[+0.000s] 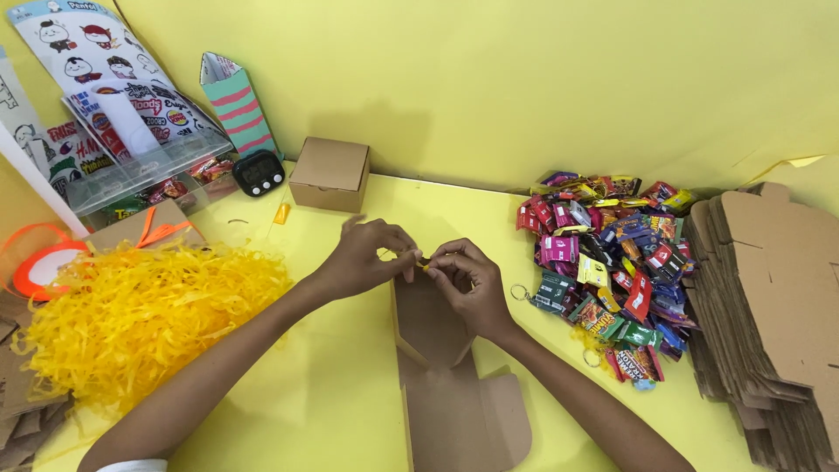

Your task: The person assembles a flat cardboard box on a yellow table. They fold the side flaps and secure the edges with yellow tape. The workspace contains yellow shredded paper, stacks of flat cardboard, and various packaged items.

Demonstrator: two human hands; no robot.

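Left hand: the left hand (363, 255) hovers above the middle of the yellow tabletop (332, 385), its fingers (404, 259) pinched together on a tiny yellow piece (423, 261).
Right hand: the right hand (468, 281) meets it from the other side, fingers closed on the same yellow piece; the fingertips of both hands are nearly touching.
Yellow piece: small and mostly hidden between the fingertips; what it is cannot be told.
Flat box: an unfolded brown cardboard box (454, 393) lies on the tabletop right under the hands, one panel raised towards them.
Left side: a heap of yellow shredded paper (140, 306), with an orange ribbon spool (39, 260) beside it.
Back: a small closed cardboard box (329, 174) and a black timer (260, 172) near the wall.
Right side: a pile of wrapped sweets (612, 262), then a stack of flat cardboard blanks (769, 297).
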